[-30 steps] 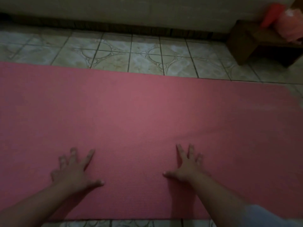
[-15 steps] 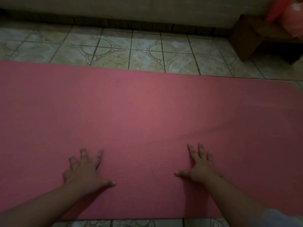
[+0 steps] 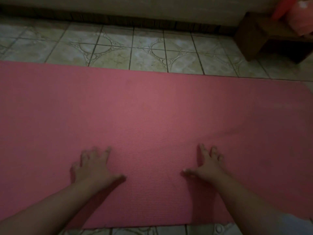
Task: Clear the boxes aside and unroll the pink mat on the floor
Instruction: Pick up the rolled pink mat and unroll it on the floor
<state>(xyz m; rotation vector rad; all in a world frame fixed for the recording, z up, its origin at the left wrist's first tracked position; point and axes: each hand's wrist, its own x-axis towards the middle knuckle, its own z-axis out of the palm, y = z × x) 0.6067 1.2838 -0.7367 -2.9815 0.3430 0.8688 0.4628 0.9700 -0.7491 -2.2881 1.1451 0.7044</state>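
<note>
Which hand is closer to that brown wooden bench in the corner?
The right hand. It lies flat on the pink mat, on the side of the brown wooden bench. The left hand rests farther away across the mat.

Pink mat (image 3: 152, 116) unrolled, lying flat on tiled floor (image 3: 147, 53), spans frame left to right. Fine ribbed texture. Slight ripple right of centre. Near edge and far edge both visible, right end dim.
</note>
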